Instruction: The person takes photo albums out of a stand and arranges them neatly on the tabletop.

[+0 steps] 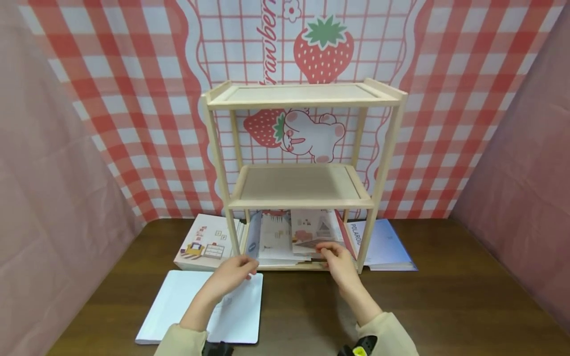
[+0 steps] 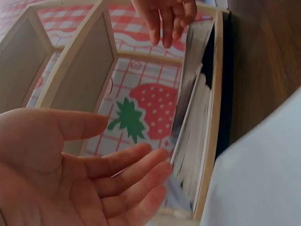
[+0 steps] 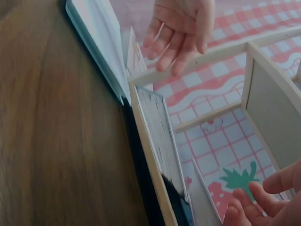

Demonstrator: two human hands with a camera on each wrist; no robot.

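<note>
Two pale books lie side by side on the bottom shelf of a small wooden rack, the left book (image 1: 274, 240) and the right book (image 1: 313, 222), which has a printed room scene. My right hand (image 1: 339, 264) is just in front of the right book, fingers loosely bent and holding nothing. In the left wrist view the right hand (image 2: 167, 16) hangs above the books' edges. My left hand (image 1: 232, 277) hovers over a white binder (image 1: 240, 311) by the rack's front left post. Its palm and fingers (image 2: 127, 181) are relaxed, with nothing in them.
The wooden rack (image 1: 300, 203) has a middle and a top shelf above the books. A thick illustrated book (image 1: 207, 237) lies left of it, and a blue book marked POLAROID (image 1: 383, 244) lies right. Behind hangs a checked strawberry cloth (image 1: 133, 99); the table (image 1: 445, 296) is dark wood.
</note>
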